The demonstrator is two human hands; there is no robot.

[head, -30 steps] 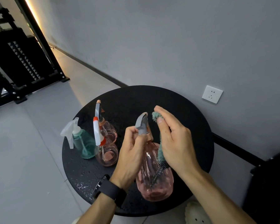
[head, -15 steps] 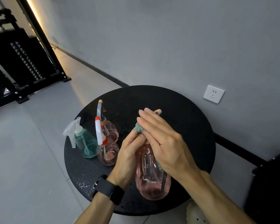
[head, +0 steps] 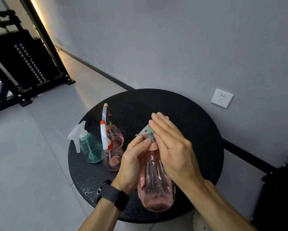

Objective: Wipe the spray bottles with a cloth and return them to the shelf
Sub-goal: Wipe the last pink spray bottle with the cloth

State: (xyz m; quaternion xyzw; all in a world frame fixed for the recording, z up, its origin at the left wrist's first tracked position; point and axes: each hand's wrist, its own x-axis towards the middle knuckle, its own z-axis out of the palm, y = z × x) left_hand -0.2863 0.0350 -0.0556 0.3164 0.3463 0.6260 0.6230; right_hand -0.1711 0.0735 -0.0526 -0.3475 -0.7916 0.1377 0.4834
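My left hand grips the pink bottle at its neck, my flat-fingered right hand presses the cloth on the nozzle; I'd steady the neck and wipe every recess.

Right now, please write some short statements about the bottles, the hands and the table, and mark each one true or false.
1. The left hand grips the large pink bottle near its neck. True.
2. The right hand presses a green cloth on the sprayer. True.
3. The teal bottle lies tipped over. False: it stands upright.
4. Two bottles stand on the round table untouched. False: three.
5. A wall socket shows right of the table. True.
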